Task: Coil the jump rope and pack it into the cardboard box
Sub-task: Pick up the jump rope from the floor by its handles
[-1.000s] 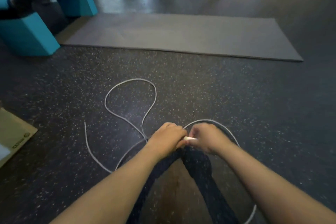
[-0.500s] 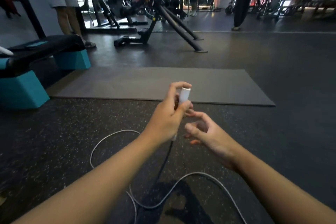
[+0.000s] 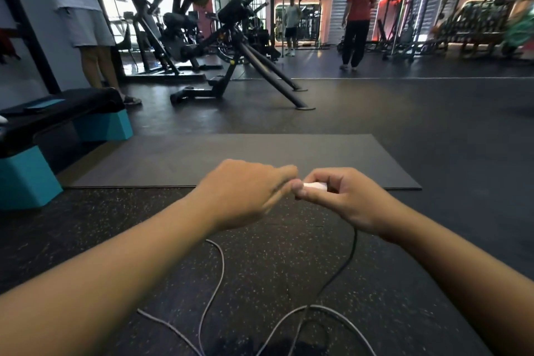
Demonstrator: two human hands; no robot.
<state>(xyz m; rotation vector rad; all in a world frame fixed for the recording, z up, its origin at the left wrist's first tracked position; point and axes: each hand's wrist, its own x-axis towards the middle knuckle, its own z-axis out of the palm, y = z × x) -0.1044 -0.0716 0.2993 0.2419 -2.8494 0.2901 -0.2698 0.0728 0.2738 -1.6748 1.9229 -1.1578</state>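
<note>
My right hand (image 3: 344, 199) grips the white handle (image 3: 316, 185) of the jump rope at chest height, above the near edge of a grey mat. My left hand (image 3: 245, 193) is motion-blurred; its fingertips reach the handle's left end, and I cannot tell whether they pinch it. From my right hand the rope (image 3: 351, 254) hangs down as a dark line. Lower down, the grey rope (image 3: 221, 269) lies in loose loops on the speckled floor between my forearms. No cardboard box is in view.
A grey exercise mat (image 3: 202, 159) lies just ahead. A black step bench on teal blocks (image 3: 26, 179) stands at the left, with a person's legs (image 3: 95, 66) behind it. An angled gym machine (image 3: 245, 66) and two people stand farther back.
The handle has passed from my left hand, which held it upright, into my right hand, now lying sideways. My view has tilted up, so more of the gym shows.
</note>
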